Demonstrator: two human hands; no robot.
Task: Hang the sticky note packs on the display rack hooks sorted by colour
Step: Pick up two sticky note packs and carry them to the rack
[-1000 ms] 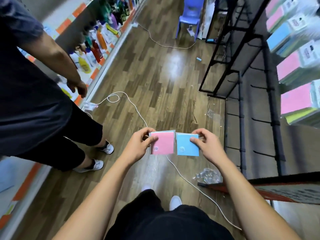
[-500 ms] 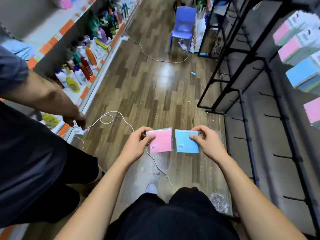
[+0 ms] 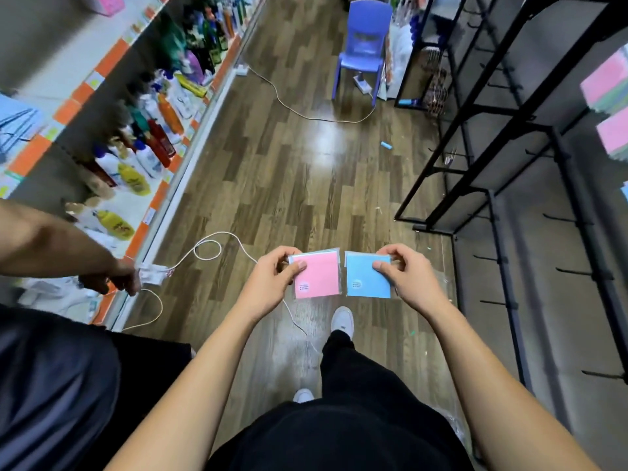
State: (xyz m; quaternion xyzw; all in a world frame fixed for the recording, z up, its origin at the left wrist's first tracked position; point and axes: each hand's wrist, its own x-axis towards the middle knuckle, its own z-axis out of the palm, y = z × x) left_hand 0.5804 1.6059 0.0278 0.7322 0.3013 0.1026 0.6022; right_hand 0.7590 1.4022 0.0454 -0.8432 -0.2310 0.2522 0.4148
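Note:
My left hand (image 3: 272,283) pinches a pink sticky note pack (image 3: 317,275) by its upper left corner. Beside it, my right hand (image 3: 407,280) pinches a blue sticky note pack (image 3: 368,278) by its upper right corner. Both packs are held side by side at waist height over the wooden floor, a narrow gap between them. The black display rack (image 3: 503,212) with bare hooks (image 3: 564,219) runs along the right. Pink packs (image 3: 608,79) hang blurred at its far right edge.
Another person's arm and hand (image 3: 115,278) reach in from the left by a white power strip (image 3: 153,271) and its cable. A shelf of bottles (image 3: 153,137) lines the left wall. A blue plastic chair (image 3: 363,45) stands down the aisle.
The view has swung onward along the aisle, so the rack's hanging packs have slid toward the right edge. Both hands keep holding the two packs the same way.

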